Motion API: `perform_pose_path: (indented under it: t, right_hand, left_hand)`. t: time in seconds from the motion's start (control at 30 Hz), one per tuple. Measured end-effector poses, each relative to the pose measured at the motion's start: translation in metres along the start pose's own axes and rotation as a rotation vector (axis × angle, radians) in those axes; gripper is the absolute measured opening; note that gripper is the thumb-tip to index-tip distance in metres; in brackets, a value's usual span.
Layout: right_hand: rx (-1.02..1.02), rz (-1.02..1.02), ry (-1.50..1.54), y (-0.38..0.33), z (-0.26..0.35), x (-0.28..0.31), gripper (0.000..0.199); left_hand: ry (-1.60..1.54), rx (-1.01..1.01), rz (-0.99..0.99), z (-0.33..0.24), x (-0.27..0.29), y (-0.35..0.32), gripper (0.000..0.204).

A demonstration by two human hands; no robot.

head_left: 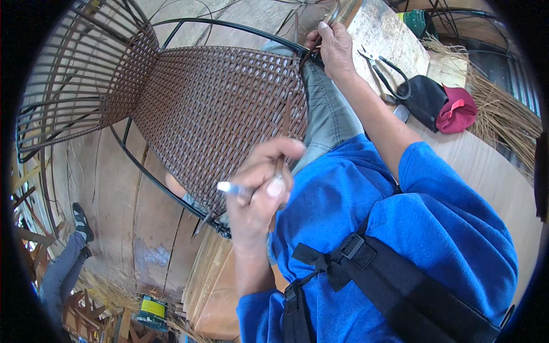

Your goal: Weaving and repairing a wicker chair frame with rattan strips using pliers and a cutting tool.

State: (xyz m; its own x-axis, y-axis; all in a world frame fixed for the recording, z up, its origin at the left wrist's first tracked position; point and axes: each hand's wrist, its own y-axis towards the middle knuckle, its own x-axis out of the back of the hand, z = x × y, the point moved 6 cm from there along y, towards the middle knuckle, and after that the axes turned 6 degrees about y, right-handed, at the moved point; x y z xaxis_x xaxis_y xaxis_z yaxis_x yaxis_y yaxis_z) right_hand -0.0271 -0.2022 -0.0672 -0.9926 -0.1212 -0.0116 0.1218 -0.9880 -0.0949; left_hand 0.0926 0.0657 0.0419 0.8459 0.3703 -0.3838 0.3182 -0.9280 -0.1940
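Observation:
A chair with a black metal frame (pixel 229 26) and a brown woven wicker seat (pixel 217 108) lies across my lap. My left hand (pixel 260 191) is at the near edge of the weave, closed around a thin tool with a pale silvery end (pixel 229 187), and pinches a brown strand (pixel 286 123) that runs up over the weave. My right hand (pixel 333 47) is at the far end of the seat, by the frame's rim, with its fingers closed on brown strands. I wear a blue shirt with black harness straps.
Cutters (pixel 377 68) lie on a wooden board beside a black pouch (pixel 426 94) and a red cloth (pixel 457 108). Dry straw (pixel 509 108) is piled at the right. Another person's leg and sandal (pixel 77 226) show at lower left, near a green can (pixel 151 311).

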Motion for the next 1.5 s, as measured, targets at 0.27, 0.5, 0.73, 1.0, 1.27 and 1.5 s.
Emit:
perform_pose_path:
  t: [0.27,0.5,0.73,1.0,1.27,1.5]
  right_hand:
    - [-0.015,0.034,-0.065,0.005,-0.001,0.008,0.016]
    - [-0.021,0.128,-0.048,0.0,-0.002,0.013,0.015]
    - [-0.102,0.137,0.134,-0.016,-0.022,0.01,0.016]
    - [0.239,0.451,-0.336,0.026,-0.028,0.037,0.018]
    - [-0.32,0.25,0.279,0.024,-0.034,0.032,0.028]
    - [-0.306,0.316,0.24,0.026,-0.03,0.03,0.027]
  left_hand:
    - [-0.04,0.442,-0.388,0.064,0.139,-0.173,0.024]
    - [-0.089,0.414,-0.56,0.073,0.163,-0.219,0.034]
    - [-0.226,0.346,-0.674,0.079,0.183,-0.261,0.033]
    - [-0.333,0.268,-0.744,0.089,0.191,-0.241,0.034]
    - [-0.41,0.194,-0.761,0.095,0.188,-0.235,0.033]
    - [-0.018,0.406,-0.774,0.08,0.172,-0.234,0.032]
